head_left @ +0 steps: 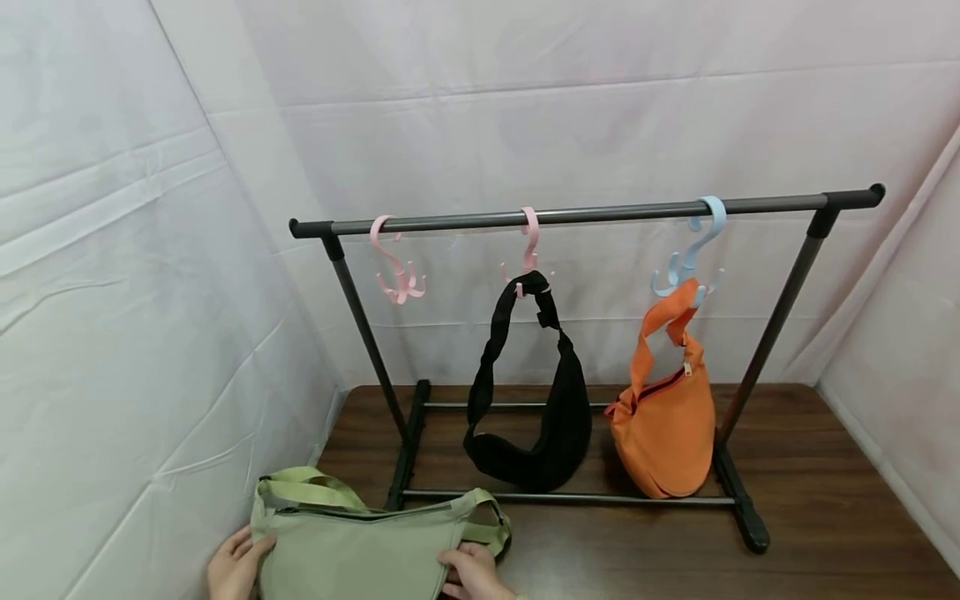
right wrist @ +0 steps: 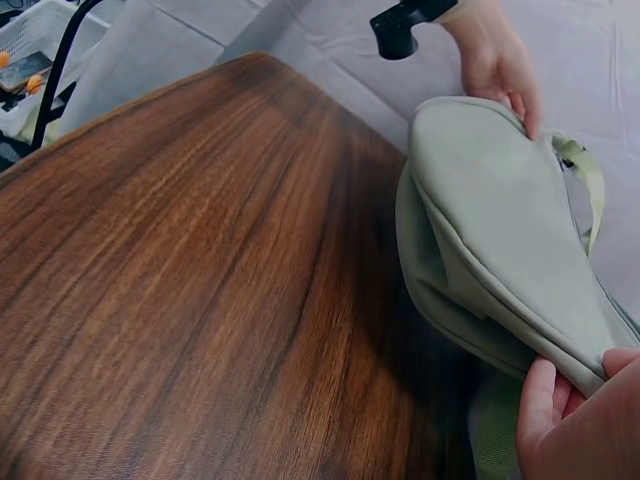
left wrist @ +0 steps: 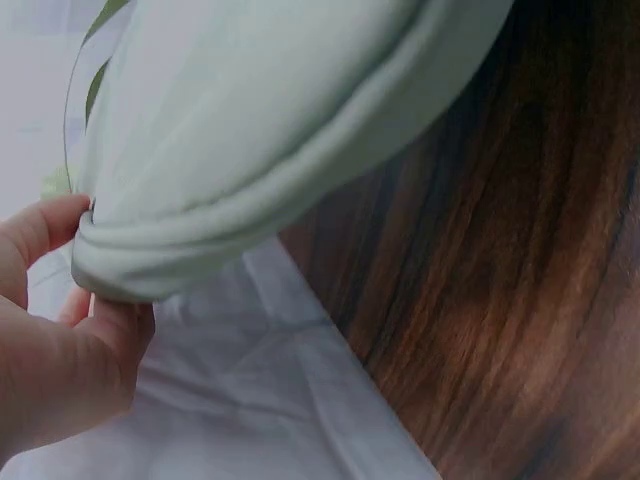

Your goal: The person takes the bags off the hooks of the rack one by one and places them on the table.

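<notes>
The green bag [head_left: 352,554] is a soft crescent-shaped shoulder bag in pale sage colour, made of plain matte cloth. It has a zipper along the top edge and a flat strap [head_left: 307,487] of the same green, which stands up in a loop at the left end and folds down at the right end. In the right wrist view the bottom of the bag shows a thick rolled seam along its curved edge. The bag is at the near left corner of the wooden table [head_left: 825,500], just in front of the base of the black rack [head_left: 585,217] and close to the white cloth wall.

The left hand [head_left: 236,567] holds the left end of the bag; in the left wrist view the thumb and fingers pinch the folded seam there. The right hand [head_left: 472,571] grips the right end, with the fingers curled on the cloth near the strap.

On the rack rail hang three plastic hooks. The left pink hook [head_left: 397,267] carries nothing. The middle pink hook [head_left: 528,246] holds a black bag [head_left: 547,425], and the blue hook [head_left: 693,250] holds an orange bag [head_left: 663,425]. Both hanging bags reach down near the table.
</notes>
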A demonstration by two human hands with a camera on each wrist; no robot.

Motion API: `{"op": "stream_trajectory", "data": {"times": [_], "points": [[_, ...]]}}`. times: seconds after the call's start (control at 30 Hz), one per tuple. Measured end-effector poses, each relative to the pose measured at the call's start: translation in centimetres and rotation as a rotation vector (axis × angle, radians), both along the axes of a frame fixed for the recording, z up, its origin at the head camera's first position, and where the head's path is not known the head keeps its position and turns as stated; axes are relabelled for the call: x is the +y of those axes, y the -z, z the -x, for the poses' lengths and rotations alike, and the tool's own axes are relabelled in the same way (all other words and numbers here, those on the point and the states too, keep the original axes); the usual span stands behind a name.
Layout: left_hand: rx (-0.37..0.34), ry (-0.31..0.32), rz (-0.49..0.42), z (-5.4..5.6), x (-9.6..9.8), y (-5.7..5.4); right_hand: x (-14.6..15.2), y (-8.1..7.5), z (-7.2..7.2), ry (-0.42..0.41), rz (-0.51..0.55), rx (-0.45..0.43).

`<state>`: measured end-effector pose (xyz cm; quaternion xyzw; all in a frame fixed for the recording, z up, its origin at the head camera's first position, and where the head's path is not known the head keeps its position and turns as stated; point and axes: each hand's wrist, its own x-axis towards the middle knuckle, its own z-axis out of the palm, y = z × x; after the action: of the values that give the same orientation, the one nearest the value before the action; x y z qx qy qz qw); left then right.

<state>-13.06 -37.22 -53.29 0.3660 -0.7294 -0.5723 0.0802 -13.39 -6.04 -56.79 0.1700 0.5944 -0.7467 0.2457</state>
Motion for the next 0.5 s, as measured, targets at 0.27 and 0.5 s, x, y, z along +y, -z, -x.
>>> {"op": "stream_trajectory", "data": {"times": [0.27, 0.5], "points": [[0.054, -0.089, 0.040, 2.0, 1.2, 2.0, -0.4, 0.9, 0.9, 0.066, -0.034, -0.056], [0.002, -0.093, 0.149, 2.5, 2.2, 2.2, -1.0, 0.8, 1.4, 0.071, -0.134, -0.085]]}}
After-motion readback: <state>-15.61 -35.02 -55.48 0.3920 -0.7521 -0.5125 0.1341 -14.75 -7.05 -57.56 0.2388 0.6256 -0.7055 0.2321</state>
